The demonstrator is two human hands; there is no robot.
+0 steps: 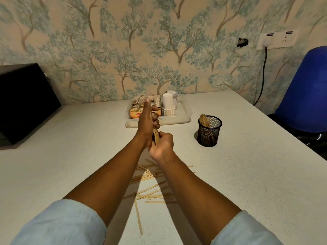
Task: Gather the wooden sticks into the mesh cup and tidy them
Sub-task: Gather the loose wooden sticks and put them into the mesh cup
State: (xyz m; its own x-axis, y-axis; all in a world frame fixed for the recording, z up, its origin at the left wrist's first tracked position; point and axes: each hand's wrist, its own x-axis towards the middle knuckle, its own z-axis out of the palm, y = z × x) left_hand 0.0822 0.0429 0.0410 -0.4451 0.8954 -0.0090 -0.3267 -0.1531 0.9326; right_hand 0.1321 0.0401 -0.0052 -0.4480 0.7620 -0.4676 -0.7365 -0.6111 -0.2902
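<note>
Two hands' grip (155, 133) encloses the stick bundle (156, 134).

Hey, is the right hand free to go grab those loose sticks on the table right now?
Probably not yet: the right hand and left hand both grip a bundle of sticks. The loose sticks lie unobstructed below the forearms.

black mesh cup (209, 131), pale wooden sticks (150, 191), blue-tree wallpaper (141, 50).
</note>
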